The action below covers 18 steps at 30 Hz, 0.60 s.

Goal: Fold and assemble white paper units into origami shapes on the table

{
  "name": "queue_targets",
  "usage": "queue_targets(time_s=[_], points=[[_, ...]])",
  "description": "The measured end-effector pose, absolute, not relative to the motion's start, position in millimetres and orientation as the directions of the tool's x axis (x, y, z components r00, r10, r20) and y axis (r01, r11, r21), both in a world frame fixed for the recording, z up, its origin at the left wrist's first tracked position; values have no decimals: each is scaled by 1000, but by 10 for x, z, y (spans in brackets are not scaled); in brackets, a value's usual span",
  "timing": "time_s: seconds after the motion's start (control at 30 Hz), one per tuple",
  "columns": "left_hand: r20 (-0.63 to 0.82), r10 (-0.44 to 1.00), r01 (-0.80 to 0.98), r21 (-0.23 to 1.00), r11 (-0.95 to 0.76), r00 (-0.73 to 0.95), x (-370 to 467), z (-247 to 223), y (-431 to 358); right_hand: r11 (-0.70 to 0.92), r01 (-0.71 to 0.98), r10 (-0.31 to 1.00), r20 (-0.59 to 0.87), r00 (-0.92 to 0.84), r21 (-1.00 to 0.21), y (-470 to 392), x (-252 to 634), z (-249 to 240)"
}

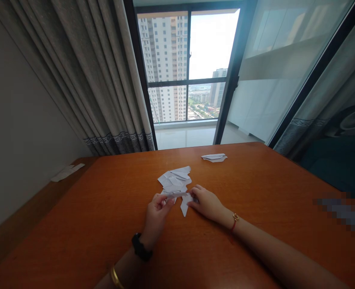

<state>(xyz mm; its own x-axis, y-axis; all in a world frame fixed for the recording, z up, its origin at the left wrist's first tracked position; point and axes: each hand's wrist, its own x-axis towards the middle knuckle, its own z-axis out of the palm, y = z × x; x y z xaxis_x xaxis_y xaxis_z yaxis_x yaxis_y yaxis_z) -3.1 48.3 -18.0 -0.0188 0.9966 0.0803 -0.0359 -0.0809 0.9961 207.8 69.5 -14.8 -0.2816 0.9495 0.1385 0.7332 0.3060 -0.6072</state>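
Between thumb and fingers, my left hand (157,214) pinches a narrow piece of folded white paper (179,195) just above the table. My right hand (206,203) is closed at the right end of the same paper, its fingertips partly hidden. A pointed white paper flap (184,208) hangs or lies below the right fingertips; I cannot tell whether it belongs to the held piece. Directly beyond both hands lies a loose pile of folded white papers (175,178), overlapping one another.
The brown wooden table (240,249) stretches toward a window. Near its far edge sits another folded white paper (214,157). More white paper (67,172) rests on the left ledge by the wall. A pixelated patch (345,216) covers something at the right edge.
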Motion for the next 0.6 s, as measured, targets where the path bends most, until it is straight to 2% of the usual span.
queue_targets(time_s=[0.17, 0.33, 0.4, 0.5, 0.6], points=[[-37, 998, -245, 968, 48, 50, -5, -146, 448, 258, 629, 961, 126, -248, -733, 780, 2133, -166], [-120, 985, -467, 869, 164, 123, 0, -41, 414, 226, 421, 973, 181, -143, -879, 871, 2147, -142], [-146, 984, -476, 861, 179, 107, 2, -28, 416, 224, 314, 974, 200, -106, -923, 876, 2141, -102], [-159, 986, -393, 904, 169, 58, 16, -43, 424, 159, 69, 985, 154, -74, -985, 840, 2125, -25], [-153, 986, -337, 926, 169, 74, 35, -62, 415, 127, -84, 991, 130, -35, -988, 757, 2092, 46]])
